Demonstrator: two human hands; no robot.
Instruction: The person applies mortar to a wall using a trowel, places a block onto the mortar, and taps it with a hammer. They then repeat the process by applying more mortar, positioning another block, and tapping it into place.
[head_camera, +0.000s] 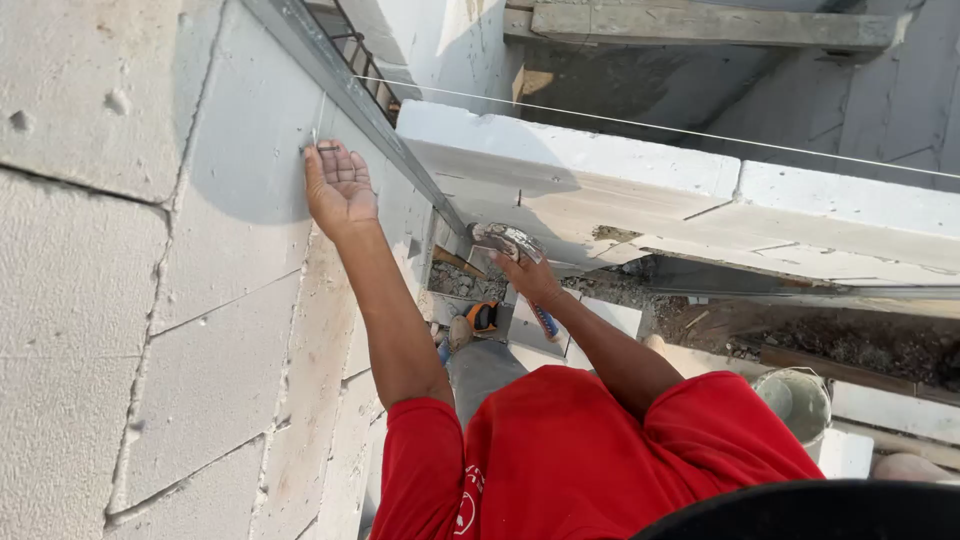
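Observation:
My left hand (340, 188) lies flat against the grey block wall (150, 300), palm showing and fingers apart. Its fingertips touch a small nail (320, 148) set in the wall. My right hand (527, 277) is lower down, gripping a trowel (505, 241) whose blade carries grey mortar. The blade sits close to the corner where the tall wall meets a lower row of white blocks (600, 190). A thin string line (700, 133) runs taut above that lower row.
A grey metal rail (350, 90) slants along the wall above my left hand. Below are a bucket (795, 400), an orange and black tape measure (484, 316) by my foot, loose white blocks and rubble (840, 345).

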